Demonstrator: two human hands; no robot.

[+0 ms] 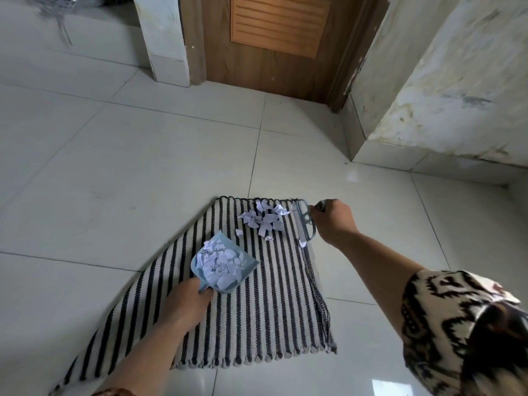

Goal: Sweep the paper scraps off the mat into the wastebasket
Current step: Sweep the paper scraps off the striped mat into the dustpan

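Two bare hands work over a black-and-white striped woven mat [257, 310] lying on pale floor tiles [114, 167]. At left, the left hand [188, 304] curls round the handle of a light-blue plastic dustpan [196, 262], held over the mat and carrying a heap of white paper scraps [220, 270]. Further right, a loose pile [264, 218] of scraps lies near the mat's far edge. At the mat's right border, the right hand [334, 221] grips a small grey hand brush [304, 221], just beside that pile.
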